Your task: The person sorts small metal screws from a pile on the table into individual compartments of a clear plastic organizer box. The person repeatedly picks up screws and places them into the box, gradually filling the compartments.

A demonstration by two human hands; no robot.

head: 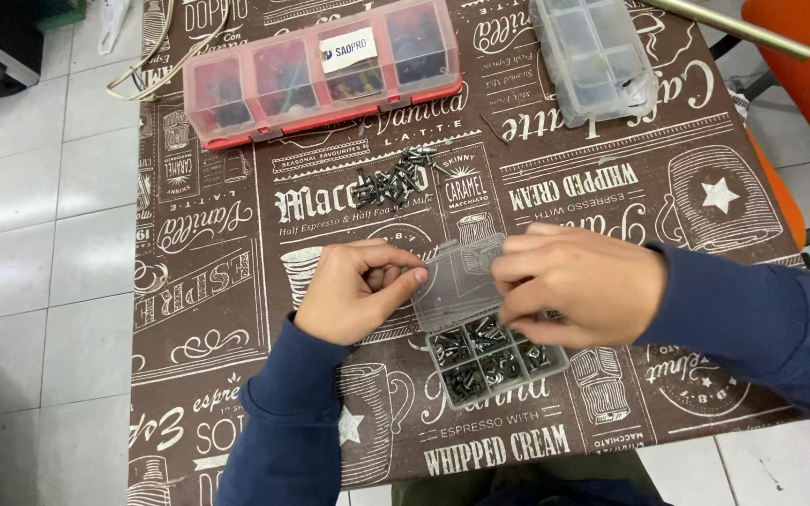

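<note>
Two hands over desk with brown printed oilcloth [236, 309]. Far left: long red-rimmed clear plastic organiser [322, 72], lid shut. Far right: clear grey compartment box [592, 56]. Near centre: small clear plastic compartment box of screws [489, 361], long axis running far-left to near-right, lid [452, 281] tilted open toward far side. Right hand [578, 286] on box's far-right edge, fingers curled on it. Left hand [358, 289] just left of lid, fingertips pinched together on something small, unclear what. Loose silver screw heap [396, 180] farther off, nearer left hand.

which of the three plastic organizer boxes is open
The small clear box between both hands, lid up, screws showing. The red box and far clear box are shut.
</note>
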